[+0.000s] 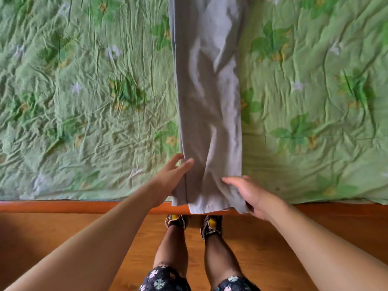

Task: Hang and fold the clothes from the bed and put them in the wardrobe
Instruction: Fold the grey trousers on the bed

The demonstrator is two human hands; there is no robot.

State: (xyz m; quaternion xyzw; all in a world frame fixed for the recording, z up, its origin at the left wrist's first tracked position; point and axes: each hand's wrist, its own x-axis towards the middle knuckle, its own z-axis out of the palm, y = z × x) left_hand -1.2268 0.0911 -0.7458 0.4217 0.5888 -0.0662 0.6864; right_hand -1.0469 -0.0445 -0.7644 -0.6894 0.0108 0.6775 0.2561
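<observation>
While the person is standing at the bedside with both feet in dark slippers [176, 220] on the wooden floor [294, 238], the work is sitting at an early folding stage. Just beyond the feet, the orange wooden bed frame [84, 206] is running across the view, and the hem [210, 206] of the grey trousers [210, 91] is overhanging it slightly.

The left hand [172, 179] is resting against the left edge of the trousers near the hem, its fingers [188, 163] lying straight on the cloth and gripping nothing that can be seen. The right hand [252, 194] is lying at the right corner of the hem, with one digit stretched across the cloth. Whether the other fingers are pinching the corner from beneath cannot be told.

The trousers are lying lengthwise on the green floral bedsheet [84, 91], apparently with one leg laid over the other, and are running away from the person and out of the top of the view. Soft creases are showing along them.

Judgement: the trousers are laid out but no crosswise fold is showing yet. Folding or hanging and carrying to the wardrobe are all remaining.

As to containers, no wardrobe, hanger or basket is appearing in this view, so nothing can be reported as stored. No other garment is showing on the visible sheet.
</observation>
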